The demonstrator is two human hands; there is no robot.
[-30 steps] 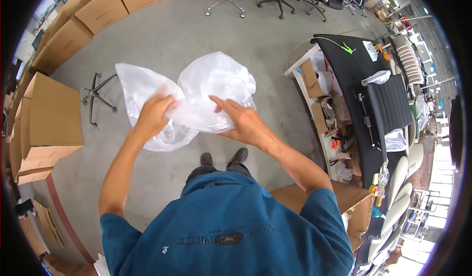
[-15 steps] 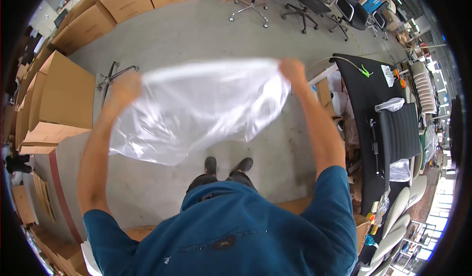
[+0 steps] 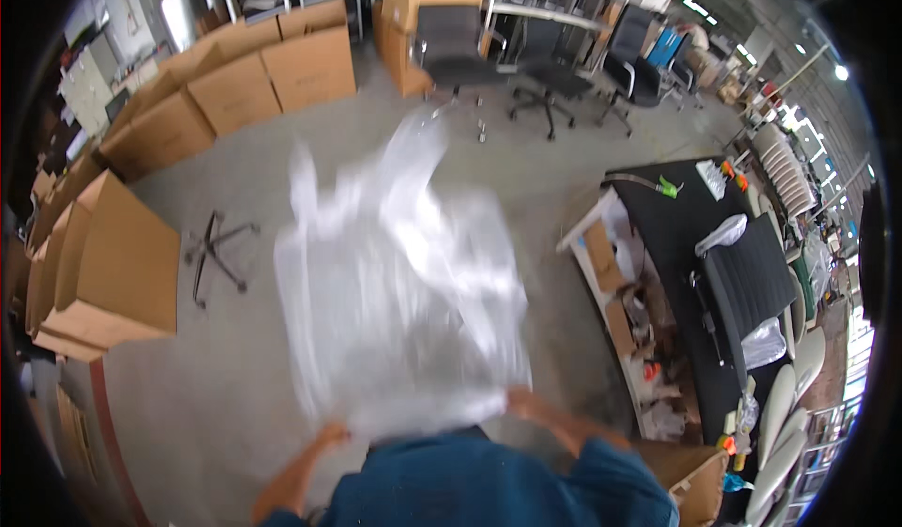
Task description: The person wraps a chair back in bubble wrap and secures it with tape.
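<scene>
A large clear plastic bag [image 3: 395, 292] billows out in front of me, blurred by motion, its far end flung upward in loose folds. My left hand [image 3: 331, 435] is closed on the near left corner of the bag, close to my body. At the near right corner my right hand [image 3: 520, 401] grips the same edge. Both forearms are bent, with the hands low by my blue shirt [image 3: 470, 485]. The bag hides the floor in front of me and my feet.
Cardboard boxes [image 3: 225, 95] line the far left, with more open cartons [image 3: 122, 255] nearer. A five-legged chair base [image 3: 218, 256] stands on the floor. At right is a black-topped workbench [image 3: 658, 212] bearing a chair back [image 3: 749, 278]. Office chairs [image 3: 458, 48] stand at the back.
Both hands have come down and in toward my body, still holding the bag's edge. The bag has swung outward and opened into a bigger, puffed shape. My view has tilted up.
</scene>
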